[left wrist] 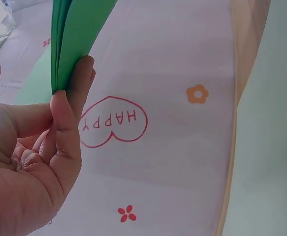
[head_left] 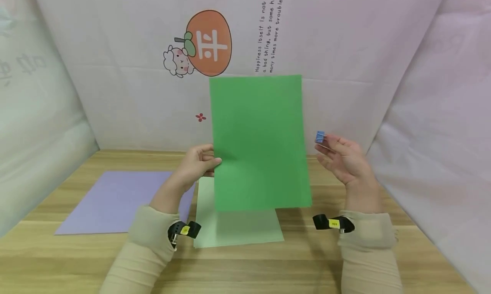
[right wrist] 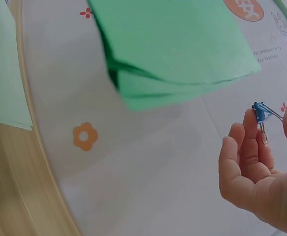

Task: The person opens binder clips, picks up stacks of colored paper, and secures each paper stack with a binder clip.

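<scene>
Several sheets of green paper [head_left: 261, 140] are held upright above the table in one stack. My left hand [head_left: 197, 162] pinches the stack's left edge between thumb and fingers; in the left wrist view the layered edges of the green paper [left wrist: 82, 34] show in the grip. To the right of the stack and apart from it, my right hand [head_left: 347, 157] holds a small blue binder clip [head_left: 320, 136]. The right wrist view shows the binder clip [right wrist: 261, 114] between thumb and fingertips, its wire handles visible. There the lower sheets fan slightly apart.
Pale green sheets [head_left: 238, 230] lie on the wooden table [head_left: 230, 268] below the held stack. Purple paper [head_left: 122, 200] lies at the left. White printed cloth [head_left: 134, 93] hangs behind and along both sides.
</scene>
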The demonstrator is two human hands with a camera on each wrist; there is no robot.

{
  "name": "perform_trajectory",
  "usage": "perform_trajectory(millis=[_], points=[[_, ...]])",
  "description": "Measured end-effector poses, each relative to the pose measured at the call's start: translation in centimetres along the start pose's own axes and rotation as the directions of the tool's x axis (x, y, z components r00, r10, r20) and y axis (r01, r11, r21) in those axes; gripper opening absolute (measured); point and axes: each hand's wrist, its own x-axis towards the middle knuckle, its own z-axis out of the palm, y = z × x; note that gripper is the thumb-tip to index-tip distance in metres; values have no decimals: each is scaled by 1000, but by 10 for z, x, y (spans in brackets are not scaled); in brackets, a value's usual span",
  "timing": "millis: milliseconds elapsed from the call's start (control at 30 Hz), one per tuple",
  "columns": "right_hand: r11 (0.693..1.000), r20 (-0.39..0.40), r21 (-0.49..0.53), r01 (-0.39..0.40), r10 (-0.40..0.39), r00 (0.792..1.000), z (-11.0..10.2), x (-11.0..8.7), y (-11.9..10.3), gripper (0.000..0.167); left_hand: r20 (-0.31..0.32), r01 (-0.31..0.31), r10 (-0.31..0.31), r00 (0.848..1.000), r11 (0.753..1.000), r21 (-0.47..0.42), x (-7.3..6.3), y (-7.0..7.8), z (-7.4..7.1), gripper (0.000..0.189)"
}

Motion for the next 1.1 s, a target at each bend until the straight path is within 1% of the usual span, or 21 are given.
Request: perform_trajectory(millis=[33, 67, 233, 333, 567, 733, 833, 1100], points=[[1000, 3, -1, 0, 0, 1000, 0, 0, 1, 16, -2, -3, 3, 1000, 1000, 3, 0, 1, -2, 59], [1000, 5, -7, -2, 2, 1000, 0, 0, 1, 17, -4, 1, -1, 1000, 1000, 7, -1, 1, -3, 65], [998, 11, -54, -34, 35, 999, 2, 3, 4, 18, -5, -4, 4, 1000, 1000, 9, -1, 4, -7, 65], [994, 5, -87, -61, 61, 998, 3, 4, 7, 18, 0, -8, 8, 1000, 1000, 6, -1, 5, -7, 64], [986, -22, -136, -93, 91, 996, 6, 6, 10, 16, 21, -27, 27, 999, 1000, 9, -2, 4, -9, 61], [978, -45, -170, -123, 117, 992, 7, 6, 11, 14, 3, -17, 17, 1000, 1000, -2, -2, 3, -10, 62], [975, -47, -177, -134, 128, 991, 8, 7, 12, 13, -10, -4, 3, 1000, 1000, -4, -1, 2, -10, 64], [969, -42, -195, -153, 148, 988, 11, 10, 15, 13, 7, 8, -8, 1000, 1000, 4, -1, -3, -12, 66]])
